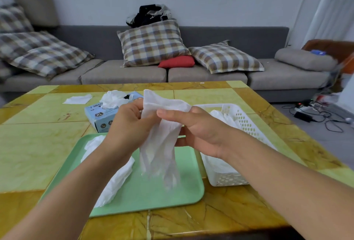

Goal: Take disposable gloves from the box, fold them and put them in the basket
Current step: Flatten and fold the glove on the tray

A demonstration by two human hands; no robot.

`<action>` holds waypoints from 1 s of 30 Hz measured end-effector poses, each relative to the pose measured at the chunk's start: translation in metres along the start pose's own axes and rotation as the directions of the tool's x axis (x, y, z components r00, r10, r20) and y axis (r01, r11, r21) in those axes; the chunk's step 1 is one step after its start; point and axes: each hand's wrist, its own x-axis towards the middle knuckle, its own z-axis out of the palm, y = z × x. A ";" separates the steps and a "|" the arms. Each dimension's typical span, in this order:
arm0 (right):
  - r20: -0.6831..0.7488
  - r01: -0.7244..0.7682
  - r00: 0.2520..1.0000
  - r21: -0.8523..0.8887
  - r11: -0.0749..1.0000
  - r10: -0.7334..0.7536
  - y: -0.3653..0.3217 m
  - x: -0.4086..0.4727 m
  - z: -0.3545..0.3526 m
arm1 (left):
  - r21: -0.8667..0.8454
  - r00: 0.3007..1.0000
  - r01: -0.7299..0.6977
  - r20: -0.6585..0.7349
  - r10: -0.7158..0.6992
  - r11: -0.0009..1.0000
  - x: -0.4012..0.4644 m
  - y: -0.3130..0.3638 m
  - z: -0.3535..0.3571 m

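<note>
In the middle of the frame two hands hold up one thin white glove (162, 134). The left hand (128, 123) has its fingers curled round the glove's top edge. The right hand (193, 126) pinches the same edge between thumb and fingers. The glove hangs down, and its floppy fingers dangle just above the green tray (172, 192).

The tray sits on the yellow table (38, 153) in the lower middle. A crumpled white glove (115, 180) lies on the tray's left part, and the left arm covers some of it.

Behind the hands, a bit left of the middle, is the blue glove box (97, 117). White gloves (113, 99) puff out of its top. The left hand hides the box's right end. A flat white piece (78, 99) lies on the table in the upper left, apart from the box.

Just beside the tray, on the right, is the white basket (243, 119) with small holes. White gloves lie inside it. The right arm crosses in front and hides a big part of the basket.

Behind the table is a grey sofa (124, 73) with checked pillows (151, 42) and a red cushion (177, 61). Black cables (318, 117) lie on the floor at the right.
</note>
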 end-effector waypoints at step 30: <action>-0.510 0.187 0.832 -0.116 0.975 -0.221 -0.061 -0.034 -0.154 | -0.047 0.971 0.043 0.238 -0.031 0.998 0.081 0.054 0.122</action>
